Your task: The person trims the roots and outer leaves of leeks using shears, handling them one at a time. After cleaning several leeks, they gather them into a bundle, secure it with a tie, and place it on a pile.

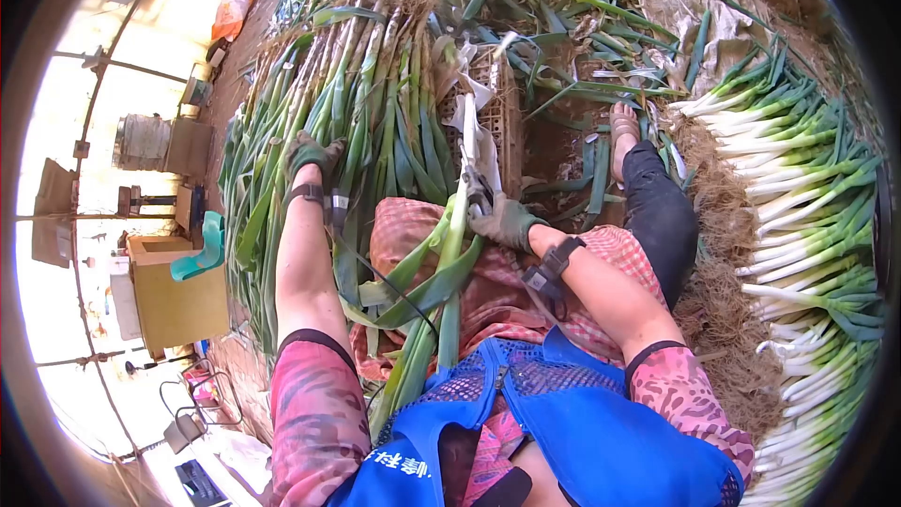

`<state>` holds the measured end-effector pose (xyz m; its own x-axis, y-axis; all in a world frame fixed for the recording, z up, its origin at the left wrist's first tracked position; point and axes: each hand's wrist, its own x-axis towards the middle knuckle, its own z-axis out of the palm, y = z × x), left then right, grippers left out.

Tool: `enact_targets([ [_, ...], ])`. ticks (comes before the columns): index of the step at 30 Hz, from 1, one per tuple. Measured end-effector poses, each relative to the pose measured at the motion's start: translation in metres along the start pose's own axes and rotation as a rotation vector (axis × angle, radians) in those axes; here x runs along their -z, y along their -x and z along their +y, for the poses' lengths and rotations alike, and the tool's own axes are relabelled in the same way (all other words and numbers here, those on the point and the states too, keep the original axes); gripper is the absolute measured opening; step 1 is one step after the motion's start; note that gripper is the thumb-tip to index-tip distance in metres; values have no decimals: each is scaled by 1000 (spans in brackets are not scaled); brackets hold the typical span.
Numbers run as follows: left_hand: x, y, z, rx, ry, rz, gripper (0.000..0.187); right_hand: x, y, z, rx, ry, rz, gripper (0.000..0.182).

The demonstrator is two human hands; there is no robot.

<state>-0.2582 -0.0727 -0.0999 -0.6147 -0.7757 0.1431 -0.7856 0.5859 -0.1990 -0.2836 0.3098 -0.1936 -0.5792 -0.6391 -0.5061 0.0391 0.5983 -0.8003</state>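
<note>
My left hand (314,156), in a grey-green glove, lies on a large pile of untrimmed leeks (375,99), its thumb and fingers apart around the leaves. My right hand (507,224), also gloved, is closed around a dark metal hand tool (480,193); its exact kind is not clear. Beside the tool a single leek (454,235) lies lengthwise over my lap, its white end pointing away from me and its green leaves toward my chest. A checked cloth (497,291) covers my lap.
Cleaned leeks (798,216) lie in a long row on the right, roots toward me. A plastic crate (497,122) stands ahead, with leaf scraps (563,9) beyond. Left are a wooden cabinet (178,291) and a green stool (202,249). My bare foot (623,136) rests on soil.
</note>
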Motion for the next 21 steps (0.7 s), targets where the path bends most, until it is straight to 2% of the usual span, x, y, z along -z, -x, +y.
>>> enact_targets([
  [3, 48, -3, 0, -71, 174, -336, 75, -6, 3, 7, 18, -30, 5, 92],
  [4, 36, -8, -4, -140, 86, -204, 57, -3, 7, 5, 25, -9, 15, 83],
  [6, 52, -3, 0, -188, 78, -176, 46, 4, 7, 1, 18, -50, 91, 83],
  [8, 90, 40, 12, -269, 83, -157, 28, 13, 12, 0, 19, -113, 138, 77],
  [9, 114, 66, 17, -279, 67, -263, 29, 16, 4, 7, 75, -116, 102, 75],
  [10, 127, 93, 16, -331, 83, -279, 32, 14, -9, 20, 131, -119, 66, 73],
  [12, 142, 146, 15, -391, 74, -355, 53, 7, -20, 29, 207, -206, 38, 70],
  [13, 138, 155, 14, -425, 58, -507, 64, 6, -21, 28, 244, -250, 21, 69],
  [14, 128, 152, 14, -384, 215, -678, 65, 5, -21, 28, 232, -271, -22, 71],
  [15, 112, 146, 12, -339, 369, -849, 66, 0, -27, 30, 134, -252, -37, 74],
  [16, 82, 136, 9, -385, 512, -711, 63, -6, -34, 33, 36, -233, -53, 77],
  [17, 52, 124, 11, -431, 657, -565, 61, 3, -6, 10, -29, -275, 36, 79],
  [18, 34, 113, 24, -327, 639, -533, 57, -1, -7, 11, -27, -279, 44, 77],
  [20, -27, 72, 40, -241, 581, -543, 51, 7, 3, 5, 11, -278, 26, 76],
  [21, -41, 59, 47, -199, 552, -544, 48, 8, -1, 14, 160, -189, 70, 76],
])
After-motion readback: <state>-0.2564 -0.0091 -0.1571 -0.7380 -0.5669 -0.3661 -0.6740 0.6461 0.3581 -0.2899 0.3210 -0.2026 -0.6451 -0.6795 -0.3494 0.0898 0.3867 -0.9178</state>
